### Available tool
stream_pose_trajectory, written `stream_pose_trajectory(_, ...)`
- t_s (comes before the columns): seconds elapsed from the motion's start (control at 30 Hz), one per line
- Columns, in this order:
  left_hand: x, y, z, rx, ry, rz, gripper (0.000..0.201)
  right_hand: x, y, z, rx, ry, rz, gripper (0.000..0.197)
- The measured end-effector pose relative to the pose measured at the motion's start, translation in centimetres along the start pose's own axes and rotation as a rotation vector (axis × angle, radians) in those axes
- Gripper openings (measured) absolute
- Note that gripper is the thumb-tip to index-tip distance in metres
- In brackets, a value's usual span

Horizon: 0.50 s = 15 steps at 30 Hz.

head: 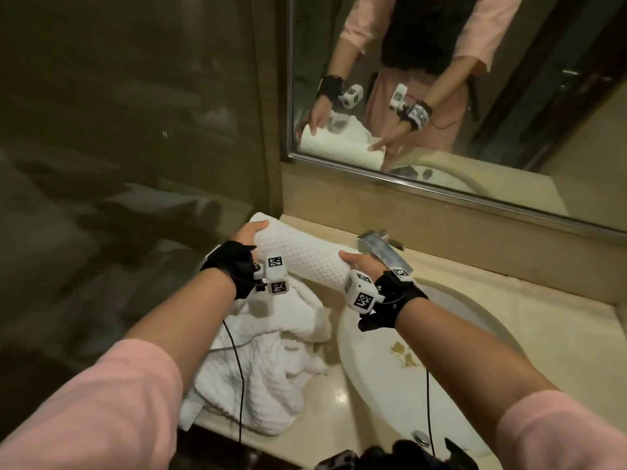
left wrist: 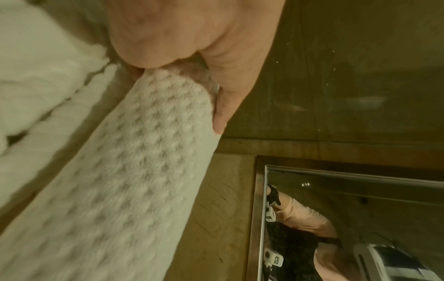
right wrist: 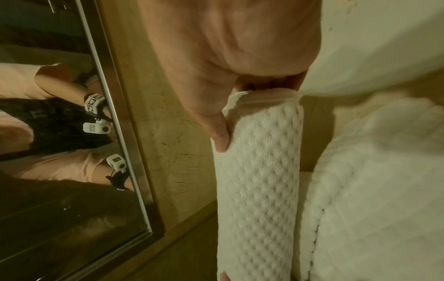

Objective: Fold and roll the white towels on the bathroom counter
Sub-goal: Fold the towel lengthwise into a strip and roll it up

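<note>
Both your left hand point(head: 247, 234) and right hand point(head: 360, 261) clasp the ends of the rolled towel point(head: 298, 257) at the counter's point(head: 529, 320) back; set it down next, then fold the crumpled towel point(head: 271, 361).

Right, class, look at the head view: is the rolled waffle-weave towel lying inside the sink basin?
No: the rolled waffle-weave towel sits left of the sink basin, beside the faucet, gripped at its ends by the left hand and right hand.
</note>
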<state>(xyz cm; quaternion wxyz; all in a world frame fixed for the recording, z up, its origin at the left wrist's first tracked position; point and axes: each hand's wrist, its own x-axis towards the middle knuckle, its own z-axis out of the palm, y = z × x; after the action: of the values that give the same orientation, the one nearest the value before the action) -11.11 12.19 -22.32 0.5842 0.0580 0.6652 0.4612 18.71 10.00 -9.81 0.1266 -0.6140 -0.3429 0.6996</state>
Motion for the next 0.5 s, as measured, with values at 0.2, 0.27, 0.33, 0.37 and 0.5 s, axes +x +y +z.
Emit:
stream_pose_trajectory(0.2,-8.7,3.6,3.3,-0.088,-0.004,0.037,0.041,2.1,-1.1,0.5,0.025,0.003,0.025,0.026)
stream_pose_trajectory(0.27,-9.2,4.0,4.0,-0.126,-0.019,0.051,0.02,3.1,-1.6,0.8,0.041,0.004,-0.02,0.035)
stream_pose_trajectory(0.33,-8.3,4.1,4.5,-0.177,-0.033,0.046,0.022,4.4,-1.9,1.2,0.072,0.008,-0.068,0.044)
stream_pose_trajectory(0.37,-7.8,4.0,4.7,-0.198,-0.043,0.042,0.027,5.6,-1.7,1.2,0.093,0.031,-0.06,0.044)
stream_pose_trajectory(0.5,-6.6,3.5,5.2,-0.292,-0.046,0.045,0.026,11.0,0.2,0.8,0.116,0.053,0.036,0.068)
